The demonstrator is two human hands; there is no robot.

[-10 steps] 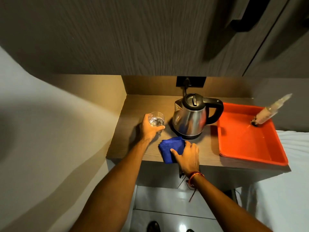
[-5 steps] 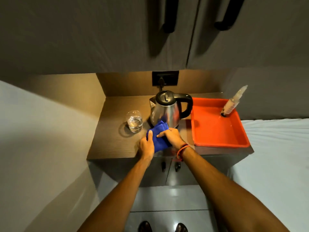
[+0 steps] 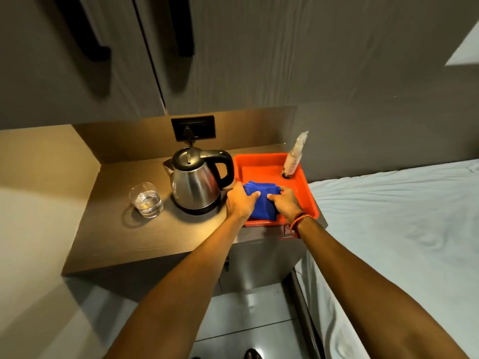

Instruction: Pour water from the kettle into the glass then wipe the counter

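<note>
At the left of centre in the frame my glass stands upright on the desk, with water in its lower part, so I judge the pouring done. Just right of it, apart from it, the kettle sits on its base with the lid down and the handle turned toward the right; its cord runs up to the wall socket at upper centre.

Right of the kettle, my left hand grips the left edge of the blue cloth, thumb on top and fingers curled round it. The cloth is folded into a thick pad and lies in the near part of the orange tray (whether it rests flat on the tray floor or is held a little above it, I cannot tell). My right hand closes on the cloth's right edge the same way, thumb tip facing the left thumb.

At the tray's far right corner a spray bottle stands, well clear of my hands. The bed fills the right side of the frame.

I take this to be the close of the wiping step, or a pause in it: the desk looks dry from here, though the light is too dim to be sure. If the cloth is being put away, the next move only calls for loosening both hands and drawing them back without nudging the kettle's handle, which is close to my left knuckles.
</note>
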